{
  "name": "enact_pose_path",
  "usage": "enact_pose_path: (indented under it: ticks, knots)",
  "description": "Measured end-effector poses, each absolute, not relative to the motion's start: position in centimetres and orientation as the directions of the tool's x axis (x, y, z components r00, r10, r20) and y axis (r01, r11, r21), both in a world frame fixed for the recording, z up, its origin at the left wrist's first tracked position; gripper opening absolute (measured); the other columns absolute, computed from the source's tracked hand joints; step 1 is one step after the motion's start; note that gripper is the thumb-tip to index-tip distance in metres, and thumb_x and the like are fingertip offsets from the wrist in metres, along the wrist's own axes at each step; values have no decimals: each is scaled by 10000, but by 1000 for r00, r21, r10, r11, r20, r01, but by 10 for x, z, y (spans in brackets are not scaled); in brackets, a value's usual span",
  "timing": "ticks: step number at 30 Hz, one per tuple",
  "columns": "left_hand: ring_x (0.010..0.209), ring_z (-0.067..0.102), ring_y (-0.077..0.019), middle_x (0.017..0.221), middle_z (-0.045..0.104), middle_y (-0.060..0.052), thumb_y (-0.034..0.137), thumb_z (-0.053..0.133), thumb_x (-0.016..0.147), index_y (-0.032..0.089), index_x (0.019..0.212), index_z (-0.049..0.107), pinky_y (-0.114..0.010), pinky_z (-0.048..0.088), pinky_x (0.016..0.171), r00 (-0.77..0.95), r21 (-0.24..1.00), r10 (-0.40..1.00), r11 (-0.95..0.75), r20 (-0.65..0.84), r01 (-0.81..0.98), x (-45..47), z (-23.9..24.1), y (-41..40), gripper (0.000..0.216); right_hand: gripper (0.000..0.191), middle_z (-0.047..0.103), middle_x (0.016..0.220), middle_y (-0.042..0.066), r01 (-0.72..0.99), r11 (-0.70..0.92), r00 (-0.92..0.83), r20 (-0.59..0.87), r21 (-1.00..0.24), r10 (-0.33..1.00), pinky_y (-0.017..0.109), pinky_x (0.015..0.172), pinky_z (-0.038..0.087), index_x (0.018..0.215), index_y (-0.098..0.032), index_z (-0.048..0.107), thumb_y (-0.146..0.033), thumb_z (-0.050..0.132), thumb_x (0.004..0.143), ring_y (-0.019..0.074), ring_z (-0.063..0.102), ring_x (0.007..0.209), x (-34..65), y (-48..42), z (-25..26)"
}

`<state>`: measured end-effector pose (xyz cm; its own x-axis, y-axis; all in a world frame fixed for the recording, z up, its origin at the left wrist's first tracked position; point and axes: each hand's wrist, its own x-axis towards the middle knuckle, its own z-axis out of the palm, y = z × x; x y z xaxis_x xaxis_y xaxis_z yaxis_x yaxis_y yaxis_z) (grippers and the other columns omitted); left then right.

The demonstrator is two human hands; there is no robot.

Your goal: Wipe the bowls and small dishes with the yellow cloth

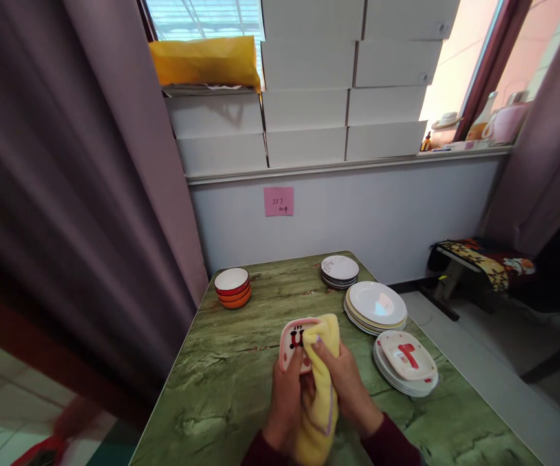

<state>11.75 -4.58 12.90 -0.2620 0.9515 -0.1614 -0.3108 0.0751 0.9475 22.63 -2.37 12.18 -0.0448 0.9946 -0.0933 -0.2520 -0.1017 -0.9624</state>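
My left hand is closed on a small white dish with a pink rim and dark lettering, its thumb lying across the face. A yellow cloth with a purple edge is gripped in my right hand, which presses it over the dish's right side. The cloth hangs down between both wrists and hides part of the dish. Both hands are above the green table. Nearest to my right hand is a stack of white square plates, topped by a plate with a red figure.
Round white plates are stacked along the table's right side, with smaller patterned plates behind. Red and orange bowls are stacked at the back left. A purple curtain hangs on the left. Beyond the right edge stands a cloth-covered bench.
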Motion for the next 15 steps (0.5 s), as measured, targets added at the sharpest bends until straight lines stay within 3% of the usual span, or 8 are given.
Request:
enact_pose_path:
  ticks: [2, 5, 7, 10, 13, 15]
  knots:
    - [662, 681, -194, 737, 730, -61, 513, 743, 739, 144, 923, 720, -262, 542, 602, -283, 957, 948, 61, -144, -285, 119, 130, -46, 413, 545, 742, 782, 61, -323, -150, -57, -140, -934, 989, 305, 551, 527, 1050, -151, 637, -594, 742, 749, 199, 652, 582, 222, -26, 120]
    - [592, 655, -189, 660, 709, -43, 497, 775, 699, 152, 915, 724, -256, 520, 542, -221, 981, 968, 81, -119, -174, 116, 129, -49, 411, 538, 748, 794, 76, -276, -99, -28, -95, -956, 995, 315, 565, 533, 1028, -138, 644, -583, 750, 744, 209, 659, 601, 225, -27, 120]
    - [461, 574, -155, 564, 648, -6, 511, 759, 712, 152, 944, 707, -235, 454, 436, -153, 989, 980, 115, -127, -89, 111, 128, -52, 431, 504, 756, 848, 88, -164, -10, 13, -12, -986, 1000, 325, 604, 546, 1040, -145, 649, -573, 716, 782, 228, 679, 663, 233, -25, 120]
    - [392, 492, -129, 538, 584, 35, 526, 693, 772, 161, 992, 664, -220, 382, 369, -112, 992, 987, 118, -113, 36, 100, 128, -54, 428, 411, 757, 937, 96, 177, 220, 81, 237, -959, 968, 348, 691, 554, 1096, -176, 651, -511, 648, 859, 254, 699, 779, 248, -20, 121]
    - [433, 506, -127, 586, 593, 29, 476, 653, 809, 174, 959, 662, -216, 387, 401, -102, 983, 994, 50, -32, 174, 91, 135, -53, 338, 325, 734, 1034, 121, 518, 508, -16, 586, -688, 810, 386, 792, 541, 1161, -188, 643, -394, 582, 917, 277, 689, 906, 261, -17, 123]
    - [444, 509, -128, 590, 599, 19, 409, 641, 812, 174, 893, 673, -219, 390, 421, -63, 968, 998, 23, -8, 250, 86, 140, -51, 250, 331, 719, 1045, 127, 605, 656, -192, 717, -451, 670, 390, 807, 531, 1225, -190, 625, -318, 531, 934, 274, 675, 930, 267, -16, 126]
